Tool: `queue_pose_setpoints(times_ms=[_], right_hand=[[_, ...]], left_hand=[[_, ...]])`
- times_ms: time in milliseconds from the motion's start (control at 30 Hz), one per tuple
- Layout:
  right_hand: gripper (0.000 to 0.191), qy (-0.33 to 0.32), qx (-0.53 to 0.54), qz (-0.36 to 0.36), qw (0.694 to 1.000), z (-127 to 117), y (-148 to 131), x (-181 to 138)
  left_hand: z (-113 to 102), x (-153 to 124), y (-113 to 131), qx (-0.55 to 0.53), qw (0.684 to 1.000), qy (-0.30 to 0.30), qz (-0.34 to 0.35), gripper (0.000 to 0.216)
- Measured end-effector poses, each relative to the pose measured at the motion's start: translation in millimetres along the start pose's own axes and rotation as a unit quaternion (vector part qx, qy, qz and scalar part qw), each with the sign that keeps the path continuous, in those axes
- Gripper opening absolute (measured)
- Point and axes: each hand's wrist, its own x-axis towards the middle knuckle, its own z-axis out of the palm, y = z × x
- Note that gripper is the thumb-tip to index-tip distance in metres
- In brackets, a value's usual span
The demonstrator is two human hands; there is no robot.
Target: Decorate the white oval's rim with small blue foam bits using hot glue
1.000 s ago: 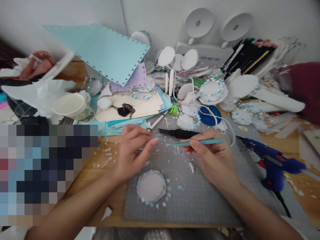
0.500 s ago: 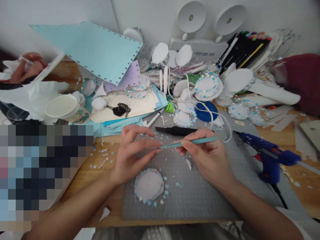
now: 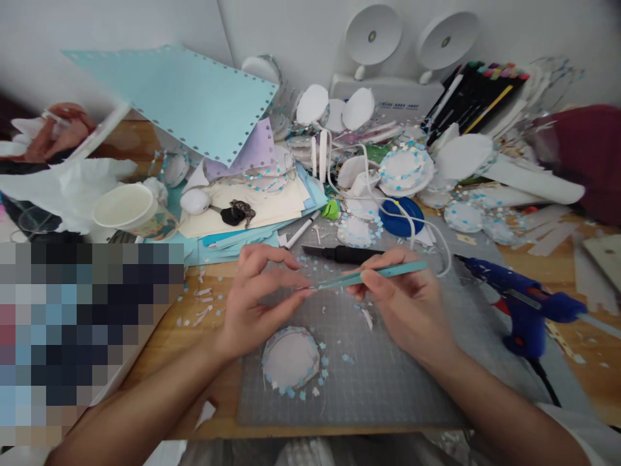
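My right hand (image 3: pixel 405 298) grips a pair of teal tweezers (image 3: pixel 395 272), which lies nearly level, its tips pointing left. Thumb and forefinger of my left hand (image 3: pixel 264 301) are pinched together right at those tips; whatever small thing they hold is too tiny to make out. Below my left hand, a round white paper disc (image 3: pixel 291 359) rests on the grey cutting mat (image 3: pixel 388 388), its edge ringed with small blue and white paper pieces. Behind the tweezers lies a black utility knife (image 3: pixel 352 254) with its blade toward the left.
A blue glue gun (image 3: pixel 526 301) lies at the right. White paper discs with beaded edges (image 3: pixel 405 168) are heaped at the back, below a twin-head lamp (image 3: pixel 388 94). A paper cup (image 3: pixel 129 210) and a teal paper sheet (image 3: pixel 194 97) are on the left. Another person's hand (image 3: pixel 63 129) shows at far left.
The tweezers have shifted slightly right, and their tips show a little apart where they looked closer together. My left hand keeps its pinch in nearly the same place. The view has shifted slightly.
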Motion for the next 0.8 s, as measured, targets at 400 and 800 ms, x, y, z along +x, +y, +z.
queue_pose_setpoints(times_ms=[400, 800], right_hand=[[0.016, 0.0, -0.097, -0.134, 0.986, 6.7, -6.1, -4.8], [0.016, 0.006, -0.095, -0.135, 0.986, 8.3, -6.8, -3.9]], left_hand=[[0.2, -1.4, 1.0, -0.057, 0.998, -0.024, -0.015, 0.007], [1.5, -2.5, 0.1, -0.116, 0.991, -0.021, -0.056, 0.008]])
